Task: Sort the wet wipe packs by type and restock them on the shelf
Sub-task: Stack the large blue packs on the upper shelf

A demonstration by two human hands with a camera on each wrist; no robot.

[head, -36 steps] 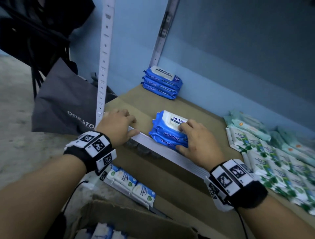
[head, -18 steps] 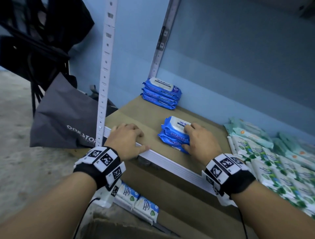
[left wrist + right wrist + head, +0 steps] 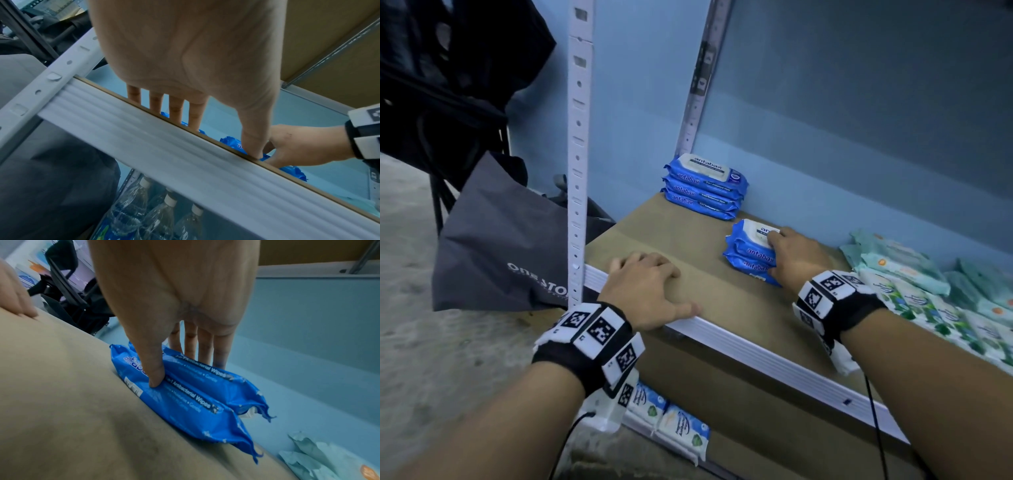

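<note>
Gripping two stacked blue packs on the shelf, the right hand holds them while the left hand rests flat, fingers relaxed, at its front edge.

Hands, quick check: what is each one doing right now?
Left hand: open, resting on the shelf's front edge, holding nothing.
Right hand: grips the blue wipe packs, thumb on the side, fingers over the top.
</note>
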